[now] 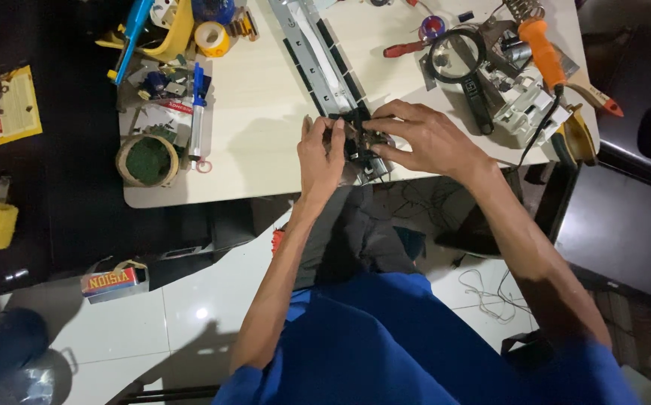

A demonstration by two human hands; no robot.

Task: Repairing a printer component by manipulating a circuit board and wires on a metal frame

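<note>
— Where is the part they're working on?

— At the near edge of the bench (265,161), roughly centre of the view. It's a small black component (357,135) sitting at the lower end of a long metal rail (318,56) that runs off toward eleven o'clock.

— And the hands?

— The left hand (319,154) is at nine o'clock of the component, its grip closed narrow on that side of it. The right hand (423,135) comes in from three o'clock, fingers pinched on the top of the same piece. Both grips are holding it; what the fingertips do underneath, I can't tell.

— How would you do this well?

— I'd judge the left should simply steady the piece while the right does the fine work, in small movements. Keep the wrists low, close to the bench edge, so nothing slips off onto the floor.

— Anything in the way?

— A black magnifier (456,60) lies at one o'clock of the right hand, near but apart. Past it, an orange-handled soldering iron (543,41) at two o'clock, with its cord trailing beside the right wrist; I'd mind that. A roll of yellow tape (211,37) sits well off at ten o'clock
</note>
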